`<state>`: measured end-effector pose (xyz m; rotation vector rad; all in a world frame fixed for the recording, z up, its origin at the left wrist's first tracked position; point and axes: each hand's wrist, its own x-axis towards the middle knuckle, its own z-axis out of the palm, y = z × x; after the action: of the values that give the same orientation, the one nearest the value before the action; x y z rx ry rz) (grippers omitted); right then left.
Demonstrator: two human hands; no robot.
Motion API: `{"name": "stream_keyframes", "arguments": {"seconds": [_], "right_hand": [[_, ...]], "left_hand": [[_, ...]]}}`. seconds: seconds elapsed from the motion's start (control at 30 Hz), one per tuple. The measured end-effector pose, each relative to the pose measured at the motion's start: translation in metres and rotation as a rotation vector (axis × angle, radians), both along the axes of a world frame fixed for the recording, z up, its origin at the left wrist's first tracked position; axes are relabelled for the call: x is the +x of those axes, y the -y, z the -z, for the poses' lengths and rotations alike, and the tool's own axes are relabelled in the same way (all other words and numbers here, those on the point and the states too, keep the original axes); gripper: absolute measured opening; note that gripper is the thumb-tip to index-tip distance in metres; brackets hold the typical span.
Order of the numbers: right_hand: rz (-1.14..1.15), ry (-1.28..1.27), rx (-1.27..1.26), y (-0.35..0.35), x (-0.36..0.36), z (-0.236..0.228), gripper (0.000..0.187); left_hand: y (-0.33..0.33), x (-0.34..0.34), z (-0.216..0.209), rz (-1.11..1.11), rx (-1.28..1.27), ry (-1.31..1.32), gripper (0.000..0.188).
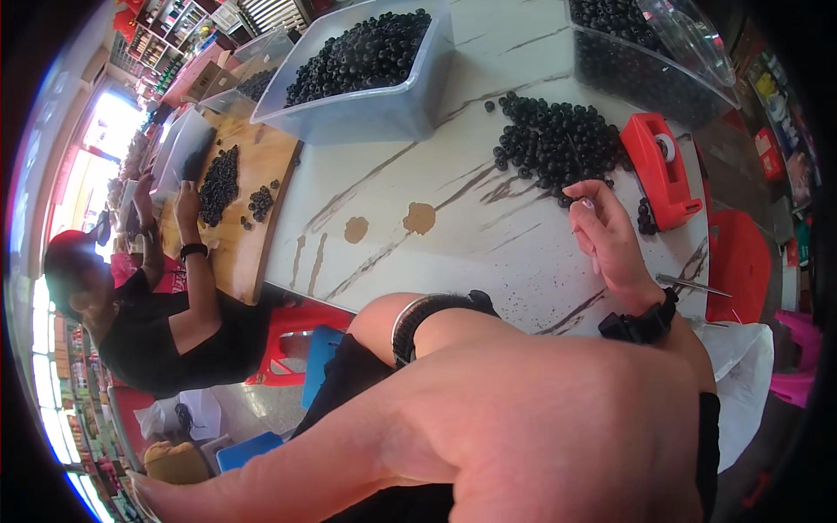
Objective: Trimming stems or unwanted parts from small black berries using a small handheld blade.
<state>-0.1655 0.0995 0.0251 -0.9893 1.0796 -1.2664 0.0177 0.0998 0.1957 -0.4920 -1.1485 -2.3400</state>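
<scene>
My right hand point(609, 234) hovers over the near edge of a loose pile of small round black beads point(558, 139) on the white marbled table point(366, 183). Its thumb and index finger are pinched together; whether a bead is between them is hard to make out. A dark band circles that wrist. My left hand point(540, 410) is raised very close to the camera and fills the lower middle. Its thumb stretches toward the lower left, while the other fingers are out of sight. Behind it, a black band with a pale edge point(418, 324) shows on the left wrist.
A tub point(427, 96) heaped with black beads stands at the back; a second tub point(645, 74) is back right. Beside the pile sits a red tape dispenser point(649, 166), with a thin metal tool point(693, 286) nearer. At left a co-worker point(166, 331) handles beads at a wooden board point(253, 174).
</scene>
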Motion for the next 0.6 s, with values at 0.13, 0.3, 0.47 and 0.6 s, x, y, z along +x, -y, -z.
{"name": "stream_keyframes", "arguments": {"seconds": [0.13, 0.3, 0.47, 0.6], "right_hand": [[-0.001, 0.004, -0.015, 0.0, -0.001, 0.002, 0.02], [-0.016, 0.009, -0.01, 0.004, 0.001, 0.005, 0.02], [0.0, -0.009, 0.0, 0.001, -0.003, 0.002, 0.02], [0.007, -0.011, -0.005, 0.002, -0.001, 0.004, 0.019]], "left_hand": [[0.006, -0.005, 0.001, 0.002, 0.021, 0.006, 0.036], [0.005, -0.003, 0.002, 0.0, 0.028, 0.011, 0.035], [0.004, -0.006, 0.0, 0.012, 0.038, 0.002, 0.034], [-0.003, 0.013, -0.002, -0.002, 0.053, 0.004, 0.033]]}}
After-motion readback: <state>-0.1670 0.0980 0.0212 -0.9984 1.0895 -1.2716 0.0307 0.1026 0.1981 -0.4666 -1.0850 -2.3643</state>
